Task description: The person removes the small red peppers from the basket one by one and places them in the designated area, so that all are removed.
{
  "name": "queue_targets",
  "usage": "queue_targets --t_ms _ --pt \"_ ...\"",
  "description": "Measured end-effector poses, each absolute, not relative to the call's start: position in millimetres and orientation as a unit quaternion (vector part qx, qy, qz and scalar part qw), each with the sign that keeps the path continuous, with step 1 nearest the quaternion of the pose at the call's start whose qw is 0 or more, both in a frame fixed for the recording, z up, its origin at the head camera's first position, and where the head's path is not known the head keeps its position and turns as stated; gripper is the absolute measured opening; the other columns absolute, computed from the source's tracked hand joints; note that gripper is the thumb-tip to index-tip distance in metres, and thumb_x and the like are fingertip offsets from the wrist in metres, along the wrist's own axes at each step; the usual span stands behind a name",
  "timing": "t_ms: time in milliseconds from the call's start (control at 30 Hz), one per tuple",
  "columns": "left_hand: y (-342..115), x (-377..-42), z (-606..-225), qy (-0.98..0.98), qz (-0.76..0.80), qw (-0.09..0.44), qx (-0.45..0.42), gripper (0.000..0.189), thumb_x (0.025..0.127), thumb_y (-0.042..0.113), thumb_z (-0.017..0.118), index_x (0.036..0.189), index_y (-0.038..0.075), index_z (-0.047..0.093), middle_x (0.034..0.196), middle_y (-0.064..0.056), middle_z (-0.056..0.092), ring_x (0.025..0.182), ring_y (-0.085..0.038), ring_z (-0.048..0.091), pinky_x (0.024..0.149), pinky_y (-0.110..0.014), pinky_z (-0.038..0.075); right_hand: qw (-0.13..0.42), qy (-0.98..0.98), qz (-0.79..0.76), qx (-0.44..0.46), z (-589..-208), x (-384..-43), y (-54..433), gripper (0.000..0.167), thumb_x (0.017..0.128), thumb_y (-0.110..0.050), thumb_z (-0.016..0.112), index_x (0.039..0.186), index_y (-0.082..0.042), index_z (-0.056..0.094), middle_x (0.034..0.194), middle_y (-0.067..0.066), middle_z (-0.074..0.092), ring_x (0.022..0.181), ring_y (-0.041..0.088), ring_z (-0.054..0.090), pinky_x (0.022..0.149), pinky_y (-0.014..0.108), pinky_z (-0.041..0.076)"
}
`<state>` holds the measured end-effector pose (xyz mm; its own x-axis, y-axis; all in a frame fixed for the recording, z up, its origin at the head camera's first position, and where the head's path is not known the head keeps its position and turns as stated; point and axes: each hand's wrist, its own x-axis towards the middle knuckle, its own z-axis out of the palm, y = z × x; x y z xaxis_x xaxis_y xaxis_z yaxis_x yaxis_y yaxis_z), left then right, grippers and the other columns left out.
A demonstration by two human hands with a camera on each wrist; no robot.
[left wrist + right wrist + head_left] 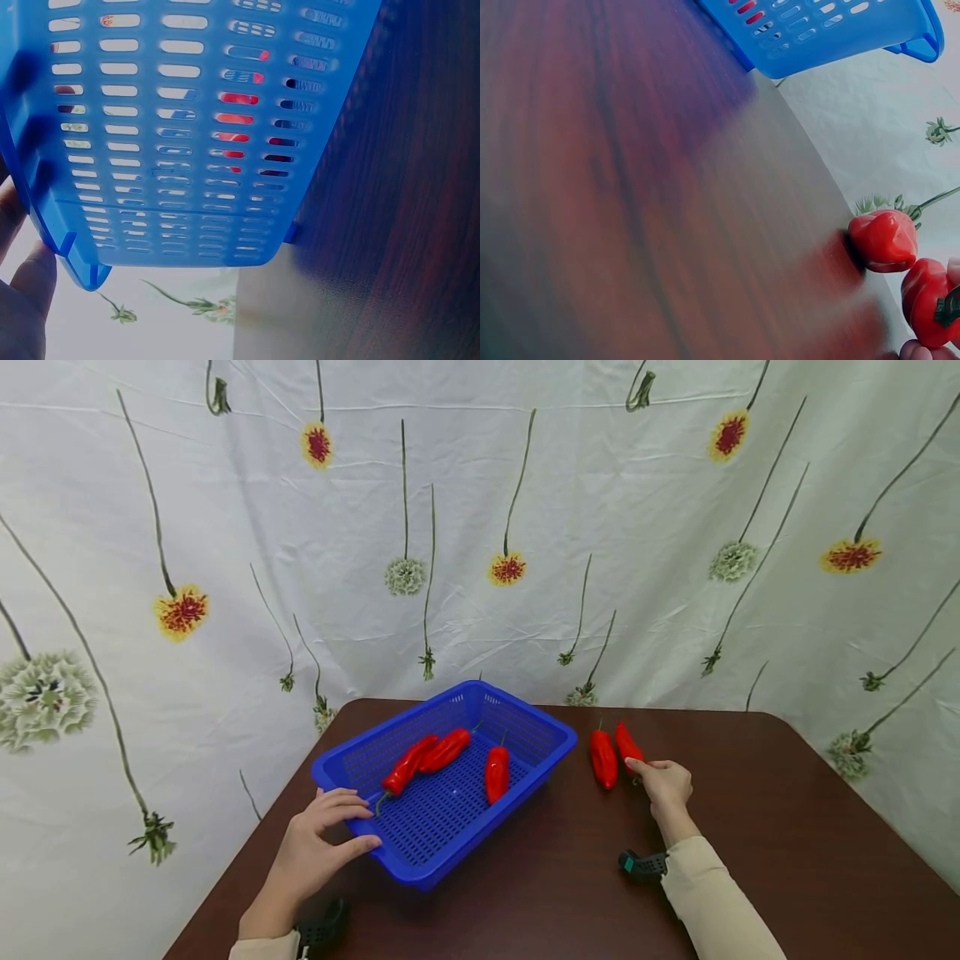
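A blue plastic basket (442, 835) with slotted walls holds three red peppers, among them one pepper (497, 775) on its right side. My left hand (318, 843) grips the basket's near-left corner, fingers over the rim and thumb along the front edge. In the left wrist view, the thumb (34, 281) shows against the rim. To the right of the basket, my right hand (666, 785) pinches a red pepper (628, 743) near its green stem end. Just left of it, another red pepper (603, 760) lies on the table, its stem pointing away.
The dark brown wooden table (750, 827) extends to both sides and ends at a rounded far edge. Behind it hangs a white cloth (465, 635) printed with flowers. Each wrist wears a black band, including the right wristband (642, 865).
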<state>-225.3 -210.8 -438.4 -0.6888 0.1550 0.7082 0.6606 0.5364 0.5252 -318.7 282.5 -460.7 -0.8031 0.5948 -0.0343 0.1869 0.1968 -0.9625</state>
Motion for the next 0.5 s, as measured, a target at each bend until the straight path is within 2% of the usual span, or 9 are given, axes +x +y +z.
queue_targets --t_ms 133,233,367,500 --pt "-210.8 -225.3 -438.3 -0.819 -0.414 0.306 -0.251 0.037 0.062 0.0 0.091 0.094 0.012 0.076 0.101 -0.016 0.072 0.113 0.004 0.055 0.113 -0.067 0.021 0.173 -0.765 0.564 -0.259 -460.1 -317.0 282.4 0.046 0.083 -0.03 0.081 0.105 0.005 0.06 0.097 0.015 0.061 0.103 0.038 0.051 0.082 0.048 0.05" --pt "-210.8 -225.2 -438.1 -0.819 -0.415 0.305 -0.252 0.037 0.062 0.0 0.091 0.094 0.011 0.076 0.101 -0.017 0.072 0.113 0.006 0.055 0.112 -0.068 0.021 0.17 -0.776 0.55 -0.258 -458.7 -316.1 282.0 0.045 0.084 -0.03 0.08 0.103 0.004 0.058 0.101 0.018 0.057 0.1 0.038 0.051 0.078 0.046 0.049" --pt "-210.9 -225.0 -437.9 -0.822 -0.412 0.305 -0.249 0.037 0.062 0.001 0.091 0.094 0.012 0.077 0.101 -0.013 0.072 0.112 0.008 0.053 0.113 -0.066 0.022 0.169 -0.784 0.539 -0.256 -458.1 -316.7 282.2 0.044 0.084 -0.03 0.081 0.1 0.003 0.057 0.093 0.017 0.059 0.095 0.036 0.052 0.07 0.04 0.047" --pt "-211.0 -224.8 -438.0 -0.824 -0.409 0.305 -0.245 0.036 0.063 0.002 0.092 0.094 0.012 0.077 0.102 -0.009 0.072 0.112 0.004 0.056 0.113 -0.065 0.023 0.166 -0.792 0.532 -0.249 -459.0 -317.0 282.4 0.044 0.084 -0.03 0.08 0.101 0.003 0.057 0.094 0.017 0.059 0.095 0.035 0.052 0.068 0.036 0.046"
